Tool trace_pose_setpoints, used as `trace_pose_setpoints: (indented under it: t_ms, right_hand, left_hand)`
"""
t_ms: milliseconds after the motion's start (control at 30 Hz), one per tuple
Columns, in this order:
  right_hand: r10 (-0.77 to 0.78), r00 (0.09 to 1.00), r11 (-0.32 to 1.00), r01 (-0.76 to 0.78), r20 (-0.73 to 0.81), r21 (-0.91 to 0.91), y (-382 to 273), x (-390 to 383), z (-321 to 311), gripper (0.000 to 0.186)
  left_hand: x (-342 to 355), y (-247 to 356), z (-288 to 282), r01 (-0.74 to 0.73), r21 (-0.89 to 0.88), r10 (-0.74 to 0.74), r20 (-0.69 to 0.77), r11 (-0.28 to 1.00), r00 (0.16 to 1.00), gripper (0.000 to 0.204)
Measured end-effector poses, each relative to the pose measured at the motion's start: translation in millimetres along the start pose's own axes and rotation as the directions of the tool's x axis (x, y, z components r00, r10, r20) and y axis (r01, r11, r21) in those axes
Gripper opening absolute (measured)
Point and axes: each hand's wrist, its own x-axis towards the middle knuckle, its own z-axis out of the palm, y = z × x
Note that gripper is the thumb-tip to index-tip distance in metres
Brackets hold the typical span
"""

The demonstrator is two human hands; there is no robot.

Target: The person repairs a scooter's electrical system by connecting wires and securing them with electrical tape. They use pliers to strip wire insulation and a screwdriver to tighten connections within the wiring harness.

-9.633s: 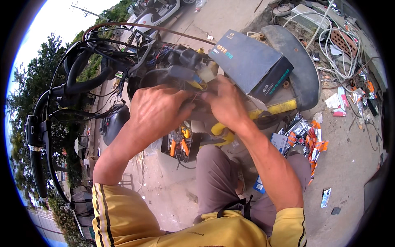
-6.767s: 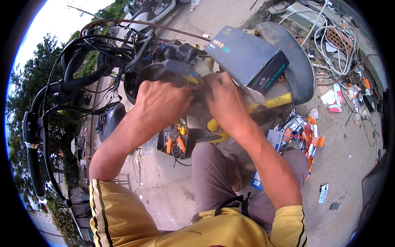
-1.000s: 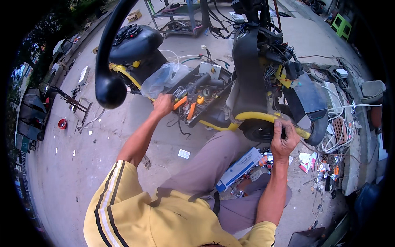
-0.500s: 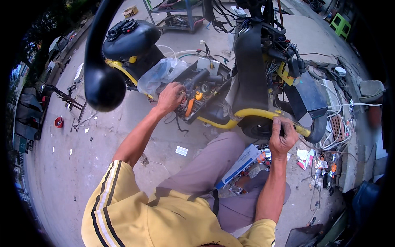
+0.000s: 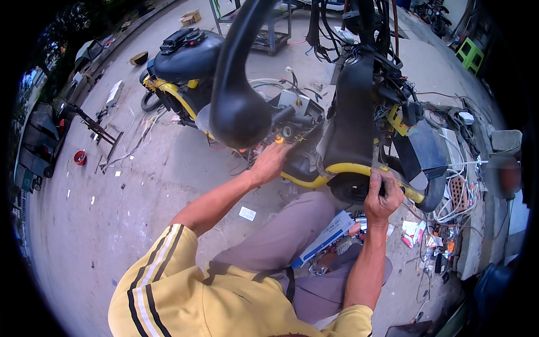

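A rough grey concrete yard (image 5: 140, 185), strewn with paper scraps and cable ends, spreads under the head camera; on it stands a stripped scooter (image 5: 342, 129), its yellow tubular frame (image 5: 359, 168) bare beneath glossy black plastic panels; a curved black saddle (image 5: 238, 95) bulges large in the foreground; the left hand (image 5: 270, 163), fingers loosely curled and only partly closed, reaches into the open battery bay (image 5: 292, 126) among thin coloured wires, and whether it has hold of anything cannot be told; the right hand (image 5: 383, 196) is wrapped tight around the yellow frame tube just beside the small black wheel (image 5: 351, 188); a flat blue-and-white carton (image 5: 328, 237) lies on the ground by the person's grey-trousered knee; a tangle of white cables (image 5: 457, 191) and a perforated red brick (image 5: 459, 188) sit to the right; a round red lid (image 5: 80, 158) rests well apart at far left; a green plastic stool (image 5: 469, 53) stands near the top edge.
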Motion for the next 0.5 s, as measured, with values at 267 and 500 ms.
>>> trace_pose_setpoints:
  t_ms: [267, 500]
  right_hand:
    - [-0.158, 0.987, 0.986, 0.159, -0.03, 0.053, -6, 11, 0, 0.014]
    - [-0.037, 0.981, 0.989, 0.009, -0.189, -0.146, 1, 0, -54, 0.022]
  left_hand:
    - [-9, 66, -6, -0.163, 0.009, 0.156, -0.34, 0.987, 0.927, 0.051]
    - [-44, 130, 12, -0.359, -0.262, 0.272, -0.316, 0.896, 0.909, 0.013]
